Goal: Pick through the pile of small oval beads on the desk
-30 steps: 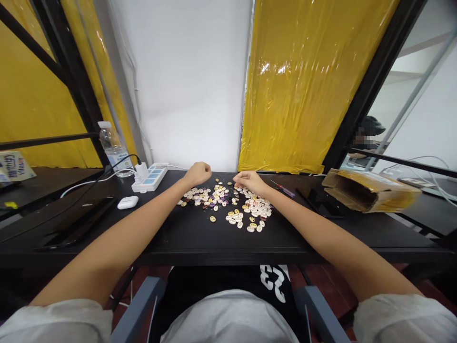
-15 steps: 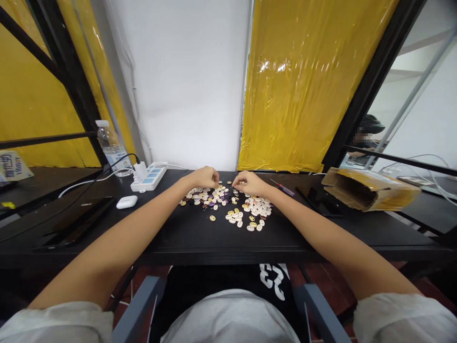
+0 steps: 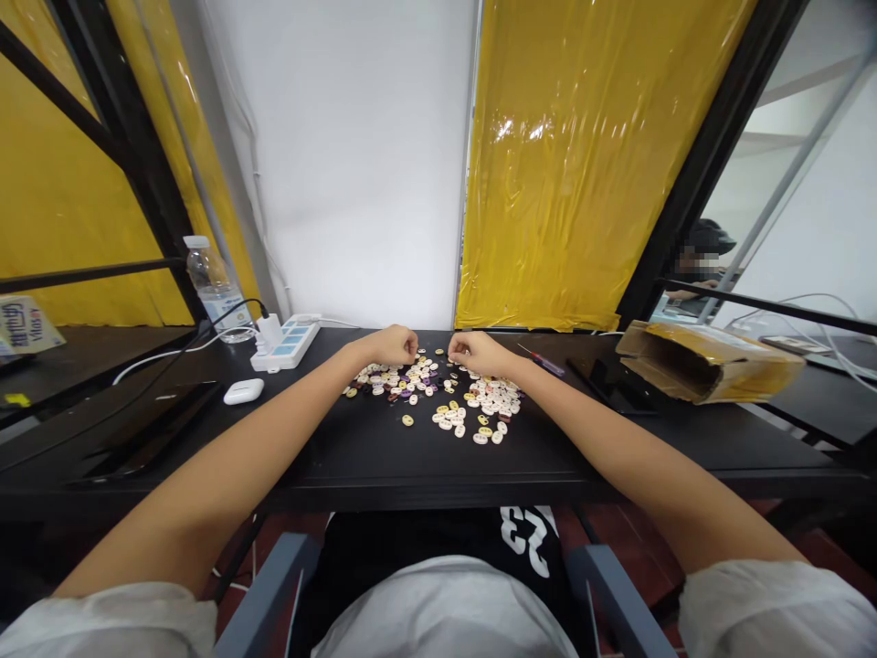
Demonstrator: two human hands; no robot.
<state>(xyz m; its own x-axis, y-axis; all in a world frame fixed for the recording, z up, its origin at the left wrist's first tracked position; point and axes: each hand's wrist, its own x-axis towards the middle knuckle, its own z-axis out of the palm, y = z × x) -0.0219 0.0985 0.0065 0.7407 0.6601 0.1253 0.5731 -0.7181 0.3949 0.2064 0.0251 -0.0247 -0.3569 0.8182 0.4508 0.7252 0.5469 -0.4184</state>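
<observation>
Small oval pieces, mostly cream with some yellow, purple and brown, lie on the black table in a left pile and a right pile. My left hand is curled at the back of the left pile, fingertips pinched together. Across a narrow gap, my right hand bends its fingers inward behind the right pile, thumb and fingertips together. Whatever either hand pinches is too small to make out. A lone yellow piece rests nearer the front, left of a small cream cluster.
On the left are a water bottle, a power strip, a white earphone case and a dark tablet. To the right are a screwdriver, a black phone and an open cardboard box. A person sits beyond.
My left hand has lowered slightly and its fingers have curled in. My right hand has shifted a little to the right. The piles look nearly the same.
</observation>
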